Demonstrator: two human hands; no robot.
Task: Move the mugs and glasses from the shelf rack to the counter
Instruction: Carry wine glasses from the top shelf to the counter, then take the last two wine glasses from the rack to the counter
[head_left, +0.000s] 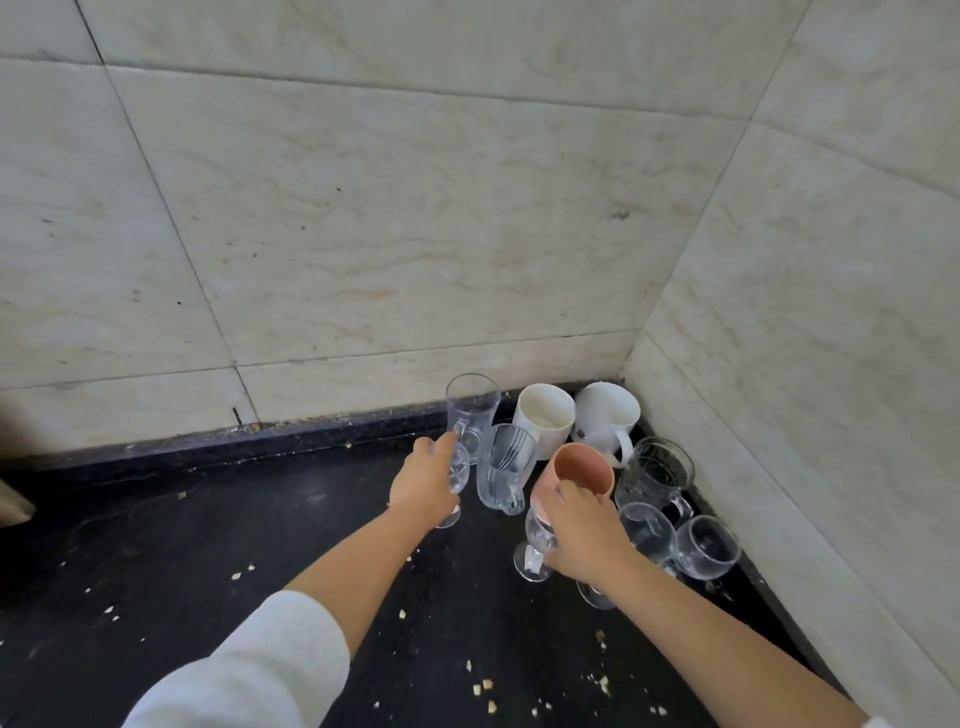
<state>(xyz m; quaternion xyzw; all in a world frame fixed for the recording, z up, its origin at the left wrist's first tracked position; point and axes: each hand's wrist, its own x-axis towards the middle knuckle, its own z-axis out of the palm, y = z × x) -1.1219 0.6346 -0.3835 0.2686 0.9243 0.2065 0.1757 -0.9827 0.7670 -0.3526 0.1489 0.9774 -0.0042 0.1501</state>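
Note:
On the black counter (218, 545), in the tiled corner, stand two white mugs (543, 418) (605, 418), a tall clear glass (470, 415), a clear handled glass (504, 470), a cut-glass mug (654, 475) and two round stemmed glasses (647, 530) (706, 545). My left hand (423, 486) is closed around a stemmed glass (458, 470) whose foot rests on the counter. My right hand (582, 535) grips a pink cup (582, 467) by its side. A stemmed glass (534, 545) stands directly under the cup and against that hand.
Pale marble-look tiled walls (363, 234) close the counter at the back and right. Crumbs (483, 686) are scattered over the dark surface. A beige object (13, 501) pokes in at the left edge. The shelf rack is out of view.

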